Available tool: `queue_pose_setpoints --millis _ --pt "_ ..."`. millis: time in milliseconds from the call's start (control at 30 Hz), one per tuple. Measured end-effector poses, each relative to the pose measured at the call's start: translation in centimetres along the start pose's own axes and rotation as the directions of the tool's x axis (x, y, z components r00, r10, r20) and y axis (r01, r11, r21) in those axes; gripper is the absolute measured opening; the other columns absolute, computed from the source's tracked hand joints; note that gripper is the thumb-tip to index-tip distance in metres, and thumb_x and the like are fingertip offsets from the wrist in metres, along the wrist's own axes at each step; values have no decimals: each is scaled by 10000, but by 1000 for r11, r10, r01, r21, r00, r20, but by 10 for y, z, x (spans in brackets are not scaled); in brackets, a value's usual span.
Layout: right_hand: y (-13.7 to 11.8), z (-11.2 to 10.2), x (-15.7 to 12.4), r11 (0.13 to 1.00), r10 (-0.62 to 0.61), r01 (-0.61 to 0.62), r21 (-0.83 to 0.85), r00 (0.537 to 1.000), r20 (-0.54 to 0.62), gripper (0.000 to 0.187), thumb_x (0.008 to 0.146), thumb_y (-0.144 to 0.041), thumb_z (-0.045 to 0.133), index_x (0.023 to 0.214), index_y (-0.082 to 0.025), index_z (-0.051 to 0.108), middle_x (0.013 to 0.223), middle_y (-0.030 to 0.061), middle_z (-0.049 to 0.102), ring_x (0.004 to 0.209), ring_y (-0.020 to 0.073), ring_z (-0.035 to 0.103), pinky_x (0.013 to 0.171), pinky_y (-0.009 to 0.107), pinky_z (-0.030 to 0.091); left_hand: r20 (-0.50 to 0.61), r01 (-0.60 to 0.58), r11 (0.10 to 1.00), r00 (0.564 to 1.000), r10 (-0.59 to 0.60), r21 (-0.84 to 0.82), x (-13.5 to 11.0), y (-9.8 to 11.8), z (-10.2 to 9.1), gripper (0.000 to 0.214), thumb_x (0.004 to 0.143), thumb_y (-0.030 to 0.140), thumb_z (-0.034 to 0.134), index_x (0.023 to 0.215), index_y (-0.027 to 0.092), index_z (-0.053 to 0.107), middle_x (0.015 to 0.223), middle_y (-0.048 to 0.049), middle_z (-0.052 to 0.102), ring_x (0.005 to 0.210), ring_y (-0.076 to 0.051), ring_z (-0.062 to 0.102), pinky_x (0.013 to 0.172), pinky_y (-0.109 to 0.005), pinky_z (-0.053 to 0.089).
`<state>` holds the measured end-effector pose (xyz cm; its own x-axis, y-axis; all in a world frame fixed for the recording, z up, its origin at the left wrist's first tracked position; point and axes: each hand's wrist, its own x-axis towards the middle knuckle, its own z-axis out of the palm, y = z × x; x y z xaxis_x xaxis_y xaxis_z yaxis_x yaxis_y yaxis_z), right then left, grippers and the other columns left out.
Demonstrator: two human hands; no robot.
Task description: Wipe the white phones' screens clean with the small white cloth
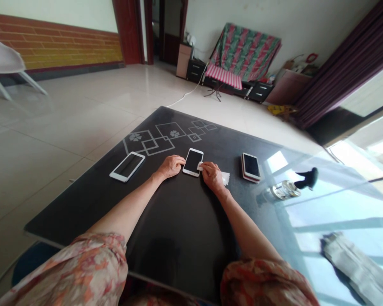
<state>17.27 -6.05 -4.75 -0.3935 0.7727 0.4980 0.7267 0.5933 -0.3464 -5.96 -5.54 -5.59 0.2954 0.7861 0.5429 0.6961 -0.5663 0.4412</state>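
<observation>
A white phone (193, 160) lies screen-up in the middle of the dark glass table (166, 221). My left hand (171, 165) rests on the table with its fingers curled against the phone's left edge, steadying it. My right hand (212, 175) pinches a small white cloth (224, 178) and presses a corner of it onto the phone's lower right corner. A second white phone (127, 166) lies to the left. To the right lies a third phone (250, 166) with a reddish edge.
A small clear spray bottle (289, 188) with a black cap lies on its side at the table's right. A folded newspaper (357, 264) sits near the right front corner. Beyond the table are tiled floor, a white chair (4, 59) and a covered piece of furniture (242, 53).
</observation>
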Motion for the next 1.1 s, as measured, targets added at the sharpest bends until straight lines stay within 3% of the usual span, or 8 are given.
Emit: queue_pose_setpoints --millis 133,300,633,933,1100 --pt "-14 -12 -21 997 -72 71 29 997 26 284 863 -125 477 1013 -221 698 1074 54 663 944 199 589 886 345 445 -8 -4 1000 1000 4 15 -1 2 1 394 675 -13 452 814 196 756 946 -29 746 902 -174 677 884 -331 545" --pt "-23 -19 -30 997 -71 71 16 996 56 282 884 -149 469 1040 -237 687 1096 62 653 978 216 574 884 372 453 -8 -5 1000 1000 5 29 -4 2 2 406 681 -12 443 831 201 756 966 -36 739 911 -179 663 903 -355 533" --pt "-27 -13 -18 993 -106 101 57 989 100 291 867 -130 473 1034 -236 687 1106 57 652 1002 226 558 896 388 436 8 23 1000 1000 -23 -11 -3 -4 2 397 709 8 445 834 213 762 982 -35 721 910 -177 648 891 -340 522" --pt "-52 7 6 986 -163 156 60 977 136 267 879 -145 484 1018 -241 691 1094 48 657 992 223 550 879 369 421 27 27 1000 999 -27 -15 -3 -4 0 386 707 13 469 848 222 762 1003 -29 714 928 -179 643 893 -343 517" --pt "-48 4 1 985 -167 160 71 978 124 269 892 -155 468 1016 -233 693 1095 51 657 988 221 559 889 371 429 33 27 1000 999 -27 -7 -2 -4 -1 375 713 19 474 848 219 762 1007 -25 715 937 -180 643 894 -336 513"
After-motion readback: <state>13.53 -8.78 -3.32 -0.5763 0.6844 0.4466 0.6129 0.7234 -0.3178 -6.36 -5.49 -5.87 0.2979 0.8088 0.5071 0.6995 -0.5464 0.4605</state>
